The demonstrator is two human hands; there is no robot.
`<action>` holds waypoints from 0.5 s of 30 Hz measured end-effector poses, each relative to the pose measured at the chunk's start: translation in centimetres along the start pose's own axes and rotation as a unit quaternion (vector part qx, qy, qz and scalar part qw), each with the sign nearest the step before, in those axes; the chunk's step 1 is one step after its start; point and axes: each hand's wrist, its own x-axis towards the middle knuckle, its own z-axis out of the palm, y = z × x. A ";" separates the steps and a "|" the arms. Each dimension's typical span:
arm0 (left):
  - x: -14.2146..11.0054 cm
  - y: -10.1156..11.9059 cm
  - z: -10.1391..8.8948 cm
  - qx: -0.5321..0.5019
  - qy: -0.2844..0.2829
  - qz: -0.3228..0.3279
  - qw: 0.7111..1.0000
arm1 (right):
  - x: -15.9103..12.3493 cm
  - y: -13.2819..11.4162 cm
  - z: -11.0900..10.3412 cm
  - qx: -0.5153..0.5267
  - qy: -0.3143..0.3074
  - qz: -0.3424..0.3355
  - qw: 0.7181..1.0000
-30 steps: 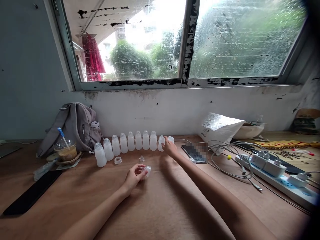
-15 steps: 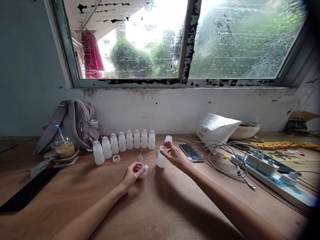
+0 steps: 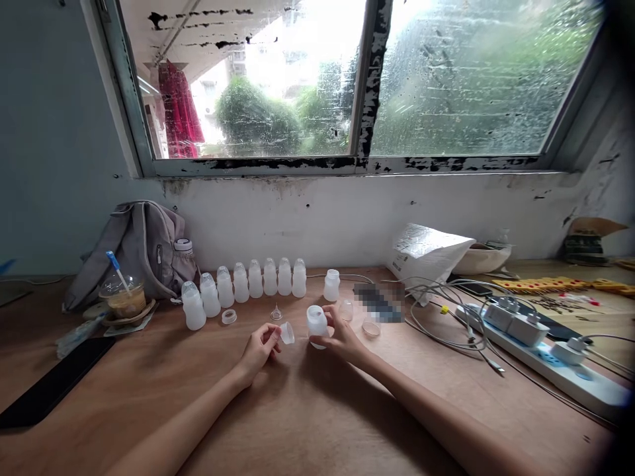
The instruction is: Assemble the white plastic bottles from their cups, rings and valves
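My right hand is closed around a frosted white baby bottle near the middle of the table; its neck shows with no cap on. To its left, my left hand pinches a small clear plastic cap on its side, close to the bottle but apart from it. Behind, a row of capped baby bottles curves along the table. One uncapped bottle stands separately at the right. A bottle nipple and a white ring lie in front of the row.
Right of my right hand lie a clear cap and a ring, near a blurred dark phone. Cables and a power strip occupy the right. At left are a drink cup, a backpack and a black flat object.
My right hand has taken a bottle from the right end of the row and brought it forward beside my left hand. The cap in my left hand has turned slightly.
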 end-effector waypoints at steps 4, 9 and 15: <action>0.0 0.3 0.0 -0.025 0.000 -0.023 0.999 | -0.4 -1.6 -0.4 -0.138 -0.009 -0.092 0.986; -0.1 0.6 0.0 -0.021 0.007 -0.018 1.000 | -1.0 -2.6 -0.1 -0.206 -0.062 -0.143 0.966; -0.1 0.5 0.0 -0.020 0.007 -0.027 0.999 | -1.2 -2.4 0.3 -0.231 -0.043 -0.158 0.959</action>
